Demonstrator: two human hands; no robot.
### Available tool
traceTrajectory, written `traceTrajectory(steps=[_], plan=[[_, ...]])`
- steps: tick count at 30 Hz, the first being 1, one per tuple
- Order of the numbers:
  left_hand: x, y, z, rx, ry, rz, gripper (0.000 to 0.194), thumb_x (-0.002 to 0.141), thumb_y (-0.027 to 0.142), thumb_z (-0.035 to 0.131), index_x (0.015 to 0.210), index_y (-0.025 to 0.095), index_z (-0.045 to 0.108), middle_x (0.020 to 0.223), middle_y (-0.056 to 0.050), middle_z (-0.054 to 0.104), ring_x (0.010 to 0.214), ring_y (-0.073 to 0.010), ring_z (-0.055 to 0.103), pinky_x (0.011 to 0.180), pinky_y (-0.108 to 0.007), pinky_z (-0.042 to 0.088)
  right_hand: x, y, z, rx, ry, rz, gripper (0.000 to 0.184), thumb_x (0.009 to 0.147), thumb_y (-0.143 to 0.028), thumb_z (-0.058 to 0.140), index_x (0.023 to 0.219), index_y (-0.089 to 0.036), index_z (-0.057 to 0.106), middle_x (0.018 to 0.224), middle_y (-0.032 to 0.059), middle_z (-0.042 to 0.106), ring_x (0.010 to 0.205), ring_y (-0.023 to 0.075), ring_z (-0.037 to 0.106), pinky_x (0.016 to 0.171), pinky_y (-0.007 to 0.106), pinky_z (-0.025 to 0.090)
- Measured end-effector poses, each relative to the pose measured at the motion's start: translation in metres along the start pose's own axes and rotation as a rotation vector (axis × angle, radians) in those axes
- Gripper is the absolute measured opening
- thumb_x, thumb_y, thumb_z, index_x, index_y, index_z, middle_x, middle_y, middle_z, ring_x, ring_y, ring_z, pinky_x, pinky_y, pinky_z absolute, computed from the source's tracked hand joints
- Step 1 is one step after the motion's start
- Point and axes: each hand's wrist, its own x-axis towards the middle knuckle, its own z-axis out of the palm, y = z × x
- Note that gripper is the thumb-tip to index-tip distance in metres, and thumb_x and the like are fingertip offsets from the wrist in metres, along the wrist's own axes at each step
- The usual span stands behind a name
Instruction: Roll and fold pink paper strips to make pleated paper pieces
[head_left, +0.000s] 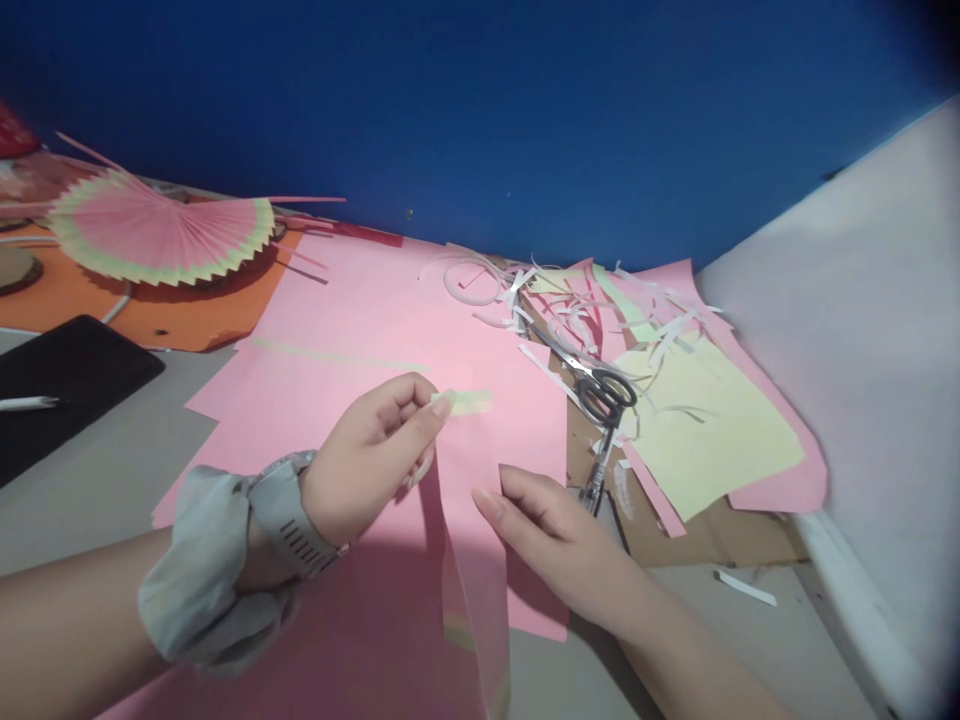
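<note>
Fingers of the left hand (367, 455) are pinched on one small pale green strip (466, 402), held just above the big pink sheet (375, 330). One grey watch (289, 510) and one grey scrunchie (199, 570) are worn on that wrist. The right hand (559, 530) is laid flat and empty on the pink sheet, fingers apart. One pair of scissors (600, 390) is seen just beyond the right hand, beside one yellow sheet (712, 430). One pleated fan (161, 235) lies well beyond the left hand.
</note>
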Motion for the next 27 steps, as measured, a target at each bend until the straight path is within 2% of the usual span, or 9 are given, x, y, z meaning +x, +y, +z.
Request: traceTrajectory(steps=[3,9,16,22,27], plan=[[0.001,-0.001,0.001,-0.002,-0.035,-0.043,0.028,0.090,0.039,0.043,0.069,0.021,0.039,0.042,0.010,0.041,0.036,-0.0060,0.038,0.040,-0.018,0.034,0.000,0.000,0.000,0.035,0.008,-0.020,0.037,0.092,-0.044,0.037,0.065,-0.020,0.028,0.065,-0.0045,0.024,0.058,0.0097,0.025,0.053,0.024,0.023],[-0.006,-0.002,0.007,0.089,-0.204,-0.127,0.031,0.088,0.038,0.046,0.064,0.020,0.037,0.041,0.009,0.042,0.037,-0.0057,0.040,0.041,-0.018,0.031,0.001,0.001,-0.003,0.085,0.147,-0.037,0.035,0.090,-0.046,0.040,0.067,-0.020,0.036,0.064,-0.0038,0.028,0.059,0.0107,0.028,0.053,0.023,0.026],[-0.006,-0.002,0.005,0.118,-0.242,-0.161,0.035,0.088,0.042,0.044,0.062,0.021,0.036,0.039,0.009,0.042,0.035,-0.0060,0.040,0.041,-0.018,0.032,0.000,0.002,-0.004,0.090,0.127,-0.010,0.033,0.090,-0.045,0.040,0.072,-0.019,0.045,0.066,-0.0029,0.035,0.063,0.0113,0.034,0.056,0.023,0.029],[-0.008,0.001,0.007,0.212,-0.343,-0.138,0.036,0.088,0.042,0.042,0.061,0.019,0.041,0.044,0.006,0.047,0.040,-0.0064,0.042,0.042,-0.018,0.031,-0.001,0.004,-0.003,0.129,0.159,-0.033,0.032,0.090,-0.045,0.041,0.073,-0.019,0.047,0.070,-0.0016,0.043,0.068,0.0126,0.041,0.061,0.024,0.035],[-0.009,0.002,0.009,0.259,-0.381,-0.115,0.035,0.087,0.039,0.043,0.058,0.019,0.038,0.045,0.007,0.043,0.041,-0.0063,0.038,0.041,-0.018,0.027,-0.001,0.004,-0.003,0.152,0.180,-0.068,0.030,0.091,-0.042,0.041,0.073,-0.019,0.045,0.070,-0.0026,0.039,0.068,0.0117,0.040,0.063,0.023,0.035]])
